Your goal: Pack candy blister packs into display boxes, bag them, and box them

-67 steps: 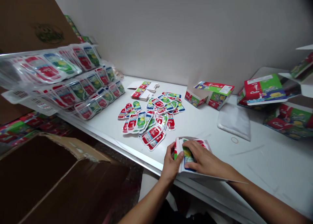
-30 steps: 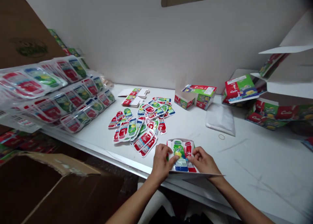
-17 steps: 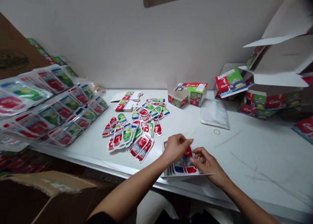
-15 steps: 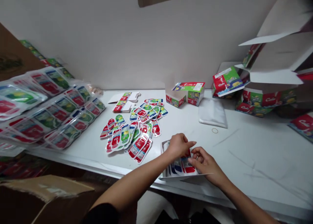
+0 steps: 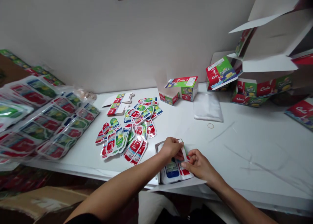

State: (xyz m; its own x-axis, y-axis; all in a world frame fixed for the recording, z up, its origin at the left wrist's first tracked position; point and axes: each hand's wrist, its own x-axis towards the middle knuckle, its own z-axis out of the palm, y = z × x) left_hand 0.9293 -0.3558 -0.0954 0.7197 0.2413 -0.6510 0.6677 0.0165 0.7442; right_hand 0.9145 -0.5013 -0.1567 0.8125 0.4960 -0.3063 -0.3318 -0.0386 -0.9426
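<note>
Near the table's front edge sits an open white-lined carton (image 5: pixel 176 185) holding printed pouches (image 5: pixel 171 170) in red, blue and white. At the carton's right side stands a narrow white flap (image 5: pixel 185 155). My left hand (image 5: pixel 172 148) reaches over the carton, its fingers closed around the flap's upper end. From the right, my right hand (image 5: pixel 200 164) has thumb and fingers bent together at the flap's lower end, over the pouches. Its fingertips partly hide the contact. Left of the carton lie several loose cola and lemon pouches (image 5: pixel 135 149) in a spread pile.
Plastic-wrapped pouch stacks (image 5: pixel 52 119) fill the left side. Flat carton blanks (image 5: pixel 117 105) lie behind the loose pile. Printed cartons (image 5: pixel 189 93) stand by the wall, with more open cartons (image 5: pixel 265 89) at right. A clear bag stack (image 5: pixel 207 107) and a rubber band (image 5: pixel 210 125) lie between.
The white flap has come into sight between my hands. My left hand's fingers have closed on it, and my right hand has stayed close by. The whole view has shifted slightly.
</note>
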